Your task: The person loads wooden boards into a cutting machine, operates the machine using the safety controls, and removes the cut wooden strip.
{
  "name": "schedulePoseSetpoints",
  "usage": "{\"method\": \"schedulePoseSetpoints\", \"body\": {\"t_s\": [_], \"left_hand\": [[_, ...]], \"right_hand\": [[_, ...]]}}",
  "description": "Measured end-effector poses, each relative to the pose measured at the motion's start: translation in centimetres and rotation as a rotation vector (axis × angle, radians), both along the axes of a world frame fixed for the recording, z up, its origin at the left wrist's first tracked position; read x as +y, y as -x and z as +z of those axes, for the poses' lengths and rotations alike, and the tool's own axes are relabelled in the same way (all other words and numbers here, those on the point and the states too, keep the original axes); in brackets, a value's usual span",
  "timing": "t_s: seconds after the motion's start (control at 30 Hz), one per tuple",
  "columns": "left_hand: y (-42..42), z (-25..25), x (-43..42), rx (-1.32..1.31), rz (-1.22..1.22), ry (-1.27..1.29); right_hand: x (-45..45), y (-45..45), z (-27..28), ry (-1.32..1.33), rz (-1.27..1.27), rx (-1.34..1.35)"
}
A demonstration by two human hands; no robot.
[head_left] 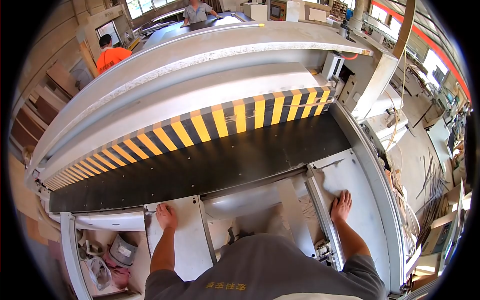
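Both my hands rest on grey metal table plates at the front of a large machine. My left hand lies on the left plate, near its far edge, fingers spread and nothing held. On the right plate, my right hand lies flat near the inner edge, holding nothing. Beyond the plates runs a black bed dotted with small studs. Above the bed spans a beam with yellow and black stripes.
A metal rail borders the right plate's inner side. At lower left, a bucket stands beside a plastic bag. Behind the machine are a person in orange and another person at a dark panel. Cables and metal strips lie right.
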State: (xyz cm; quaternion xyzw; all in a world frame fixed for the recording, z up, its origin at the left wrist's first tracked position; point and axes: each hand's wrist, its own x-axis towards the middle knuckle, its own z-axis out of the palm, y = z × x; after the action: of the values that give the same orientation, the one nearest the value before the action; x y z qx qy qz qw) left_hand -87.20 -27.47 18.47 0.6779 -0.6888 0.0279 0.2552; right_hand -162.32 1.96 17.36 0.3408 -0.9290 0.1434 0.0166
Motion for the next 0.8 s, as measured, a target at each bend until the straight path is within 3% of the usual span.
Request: {"method": "schedulePoseSetpoints", "body": {"t_s": [0.8], "left_hand": [[0.1, 0.4, 0.0, -0.011, -0.007, 0.015]], "right_hand": [[0.1, 0.3, 0.0, 0.030, 0.016, 0.034]]}}
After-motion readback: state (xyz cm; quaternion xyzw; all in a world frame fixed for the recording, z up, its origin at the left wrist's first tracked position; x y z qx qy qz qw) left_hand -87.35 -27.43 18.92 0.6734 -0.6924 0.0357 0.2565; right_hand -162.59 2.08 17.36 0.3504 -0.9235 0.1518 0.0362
